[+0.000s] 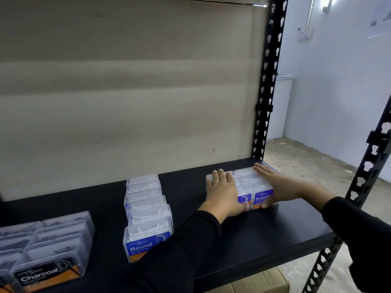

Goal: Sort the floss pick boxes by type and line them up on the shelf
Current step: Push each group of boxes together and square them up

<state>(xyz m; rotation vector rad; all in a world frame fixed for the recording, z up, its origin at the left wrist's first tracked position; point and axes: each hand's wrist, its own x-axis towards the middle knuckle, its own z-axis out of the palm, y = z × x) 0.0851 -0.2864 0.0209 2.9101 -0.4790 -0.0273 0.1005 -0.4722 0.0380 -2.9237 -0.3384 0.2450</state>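
Observation:
Three groups of clear floss pick boxes stand on the black shelf [285,235]. At the left are the Charcoal boxes [50,246] in two rows. In the middle runs a single file of blue Round boxes [148,216]. At the right sit the blue Smooth boxes [249,182] in two rows. My left hand [224,191] lies flat on the left row of the Smooth group. My right hand [273,185] presses flat against the group's right side, thumb on the front label. Both hands squeeze the group between them.
A beige board [127,92] backs the shelf. Black slotted uprights stand at the back right [266,81] and front right [364,187]. Cardboard boxes [260,282] lie below the shelf. A concrete floor and white wall are at the right.

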